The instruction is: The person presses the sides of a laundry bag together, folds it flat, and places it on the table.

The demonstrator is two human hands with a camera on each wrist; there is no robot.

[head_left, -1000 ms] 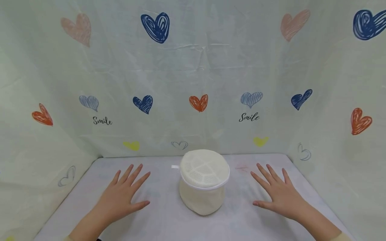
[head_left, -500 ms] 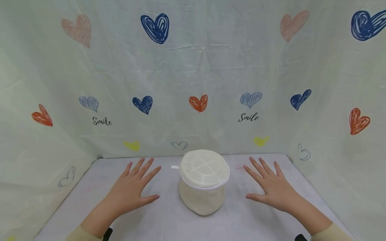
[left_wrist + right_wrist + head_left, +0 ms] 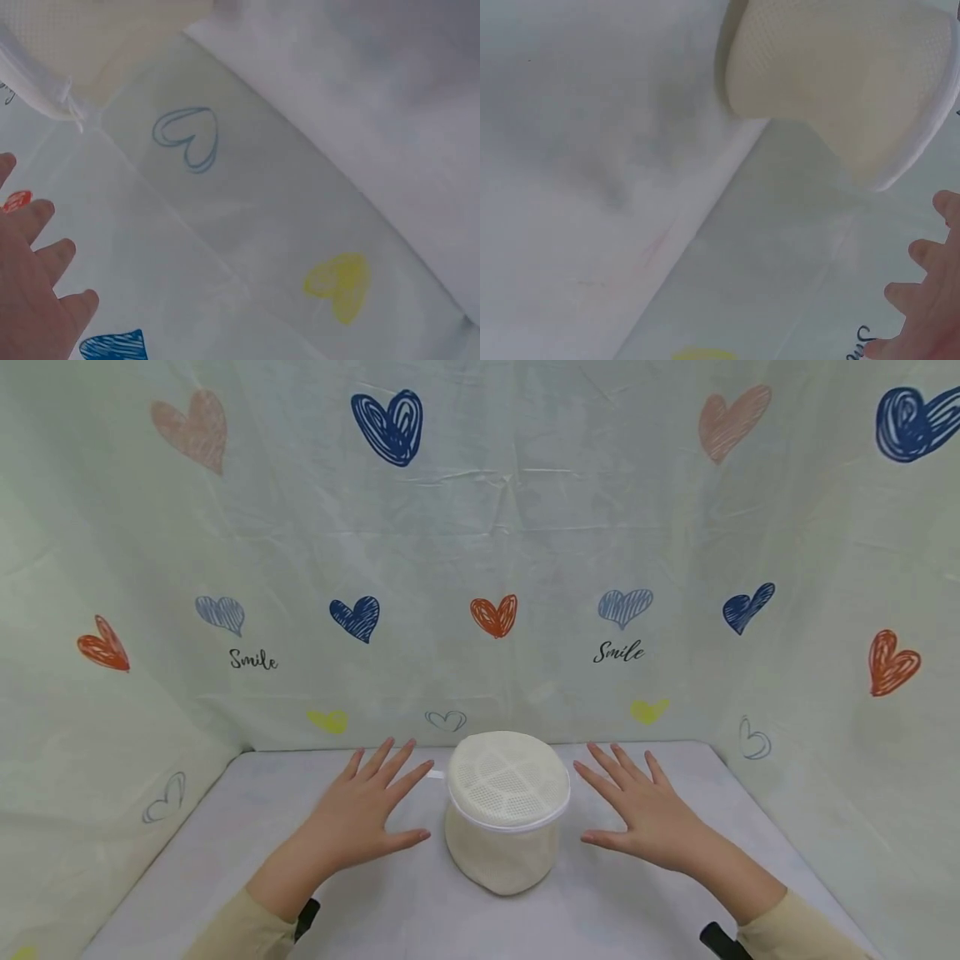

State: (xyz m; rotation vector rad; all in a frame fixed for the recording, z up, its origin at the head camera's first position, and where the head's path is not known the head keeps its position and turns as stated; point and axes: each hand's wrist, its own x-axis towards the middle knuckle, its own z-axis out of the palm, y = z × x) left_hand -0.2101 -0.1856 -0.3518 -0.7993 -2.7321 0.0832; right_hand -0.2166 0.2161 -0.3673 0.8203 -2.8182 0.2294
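Note:
A cream, drum-shaped mesh bag (image 3: 510, 781) with a white edging round its top stands upright in the middle of the table. A small white tag sticks out at its left. My left hand (image 3: 365, 810) hovers at the bag's left side with fingers and thumb spread. On the other side is my right hand (image 3: 641, 814), also spread, its fingertips just short of the bag. Neither hand holds anything. The bag's mesh side (image 3: 840, 82) shows in the right wrist view above the right hand's fingertips. In the left wrist view only part of the bag (image 3: 105, 37) appears at the top left.
The table (image 3: 465, 931) has a white cover. Behind it and at both sides hangs a pale curtain (image 3: 510, 552) with printed hearts and the word Smile. A black strap or device (image 3: 723, 941) sits at the right wrist, another (image 3: 306, 917) at the left.
Both hands have moved inward and a little forward, closing in on the bag from the two sides. Their fingers stay spread, and the bag has not moved.

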